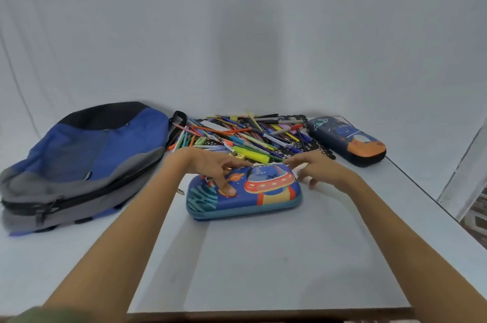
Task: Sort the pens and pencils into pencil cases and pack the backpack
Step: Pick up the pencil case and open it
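White cloth covers the worktop (263,256) and rises behind it as a plain backdrop. Nearest, at lower centre of the frame, both forearms reach forward. The left hand (210,167) is open, its fingers extended, and one fingertip presses on the lid of the UFO pencil case (245,191). The right hand (324,172) is also open, with spread fingers holding nothing at the case's right end. Blur hides whether they touch it.

The case lies shut, picture side up. Its long axis runs left to right across the frame, roughly parallel to the near worktop edge, and what may be a zip pull shows at its left end. With only a fingertip pinning it, I judge that a tug on the zip could slide or spin it on the smooth cloth.

Just beyond it lies the pile of pens and pencils (245,135), crossed every way on a black lace mat (316,148). A lid swung back could sweep into them, and round barrels would likely roll.

Farther, at right, a second pencil case (347,141) lies diagonally near the worktop's right edge, where a knock might send it off. At left, the blue and grey backpack (87,159) lies flat, and its zip looks closed.
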{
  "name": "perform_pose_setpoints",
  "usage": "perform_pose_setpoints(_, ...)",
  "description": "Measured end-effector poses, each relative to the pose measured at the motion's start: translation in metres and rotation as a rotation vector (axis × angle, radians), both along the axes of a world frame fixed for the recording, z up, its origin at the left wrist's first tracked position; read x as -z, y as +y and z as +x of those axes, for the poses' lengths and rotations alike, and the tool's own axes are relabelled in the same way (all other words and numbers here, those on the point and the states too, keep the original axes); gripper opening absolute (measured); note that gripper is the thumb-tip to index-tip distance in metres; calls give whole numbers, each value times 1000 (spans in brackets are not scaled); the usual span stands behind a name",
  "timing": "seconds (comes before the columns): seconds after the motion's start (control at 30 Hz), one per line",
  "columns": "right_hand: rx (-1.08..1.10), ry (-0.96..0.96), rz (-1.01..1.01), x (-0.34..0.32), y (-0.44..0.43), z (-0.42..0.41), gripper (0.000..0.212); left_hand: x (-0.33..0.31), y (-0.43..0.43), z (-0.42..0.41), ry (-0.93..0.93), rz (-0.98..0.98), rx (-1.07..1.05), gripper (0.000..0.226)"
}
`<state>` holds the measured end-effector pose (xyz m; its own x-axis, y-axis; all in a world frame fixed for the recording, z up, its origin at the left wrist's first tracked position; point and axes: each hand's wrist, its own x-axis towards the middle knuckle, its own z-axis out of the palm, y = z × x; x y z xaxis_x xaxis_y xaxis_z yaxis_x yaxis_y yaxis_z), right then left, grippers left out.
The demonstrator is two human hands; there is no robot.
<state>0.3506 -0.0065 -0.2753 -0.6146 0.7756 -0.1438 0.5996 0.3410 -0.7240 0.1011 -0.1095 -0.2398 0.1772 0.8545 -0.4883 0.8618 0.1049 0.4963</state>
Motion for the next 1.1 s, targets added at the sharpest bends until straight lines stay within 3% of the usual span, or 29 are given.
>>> perform_pose_setpoints(0.1,-105,-38,43,6,-1,-8,66,-4,-2,5,61,30,55,83)
perform_pose_setpoints(0.2,-124,-46,79,9,3,-11,68,-8,-9,15,95,126,77,76)
perform_pose_setpoints(0.3,-104,25,71,15,8,-12,46,5,-17,24,7,178,11,89)
perform_pose_setpoints(0.4,-52,123,62,22,10,-14,23,24,-20,32,85,340,14,101)
perform_pose_setpoints(0.6,-27,188,87,30,14,-18,19,42,-22,26,166,506,-12,96)
perform_pose_setpoints(0.83,-16,65,299,37,12,-18,10,44,-25,27,182,528,-14,94)
perform_pose_setpoints(0.97,-51,-156,516,37,6,-10,8,44,-27,27,191,522,-25,97)
perform_pose_setpoints(1.1,-41,-237,600,36,-6,6,25,45,-27,28,199,513,-37,97)
